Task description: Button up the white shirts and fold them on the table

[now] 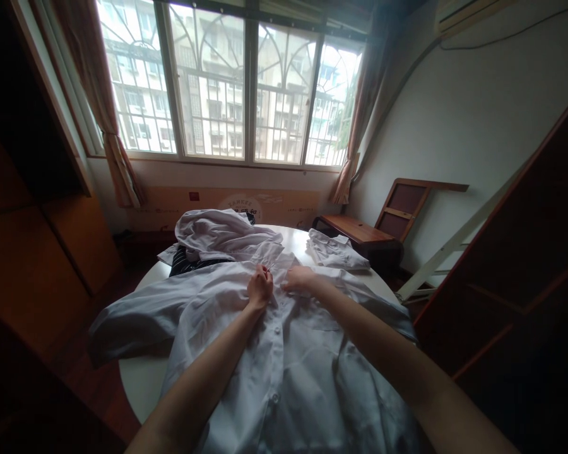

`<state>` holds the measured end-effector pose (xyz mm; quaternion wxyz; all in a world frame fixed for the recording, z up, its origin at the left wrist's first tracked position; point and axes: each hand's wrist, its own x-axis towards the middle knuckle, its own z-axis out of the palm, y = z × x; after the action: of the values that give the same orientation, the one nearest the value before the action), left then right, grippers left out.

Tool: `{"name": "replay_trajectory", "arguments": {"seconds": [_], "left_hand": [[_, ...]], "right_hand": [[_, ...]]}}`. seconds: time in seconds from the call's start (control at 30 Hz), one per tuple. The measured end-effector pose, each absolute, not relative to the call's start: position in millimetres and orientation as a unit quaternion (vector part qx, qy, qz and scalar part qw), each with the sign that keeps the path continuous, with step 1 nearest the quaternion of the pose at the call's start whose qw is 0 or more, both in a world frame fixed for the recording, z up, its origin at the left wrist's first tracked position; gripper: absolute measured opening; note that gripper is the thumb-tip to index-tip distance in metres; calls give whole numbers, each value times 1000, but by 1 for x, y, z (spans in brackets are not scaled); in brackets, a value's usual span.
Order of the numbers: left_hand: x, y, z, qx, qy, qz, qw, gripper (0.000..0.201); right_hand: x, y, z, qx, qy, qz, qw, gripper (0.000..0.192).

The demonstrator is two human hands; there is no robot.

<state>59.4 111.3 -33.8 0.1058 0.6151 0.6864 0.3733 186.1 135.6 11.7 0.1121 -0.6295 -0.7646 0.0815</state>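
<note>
A white button-up shirt (307,359) lies front side up across a round white table, its collar at the far end and its sleeves spread to both sides. Just below the collar, my left hand (260,287) is closed with fingers pinched on the shirt's button placket. My right hand (298,279) sits close beside it, fingers curled on the cloth at the other side of the neck opening. Both hands touch the shirt. Several buttons run down the middle toward me, and those near the collar are hidden by my fingers.
Behind the shirt, a heap of white clothing (218,233) lies over a dark striped garment (182,261). A folded white shirt (336,250) rests at the right of the table (142,384). Beyond stand a low wooden bench (355,228) and a white folding ladder (435,268).
</note>
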Motion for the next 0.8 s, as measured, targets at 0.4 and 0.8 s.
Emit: {"name": "replay_trajectory", "arguments": {"seconds": [0.4, 0.8], "left_hand": [[60, 110, -33, 610, 676, 396, 120, 19], [60, 115, -39, 621, 649, 425, 114, 14]], "right_hand": [[207, 163, 38, -541, -760, 320, 165, 22], [182, 155, -24, -607, -601, 238, 463, 11]]}}
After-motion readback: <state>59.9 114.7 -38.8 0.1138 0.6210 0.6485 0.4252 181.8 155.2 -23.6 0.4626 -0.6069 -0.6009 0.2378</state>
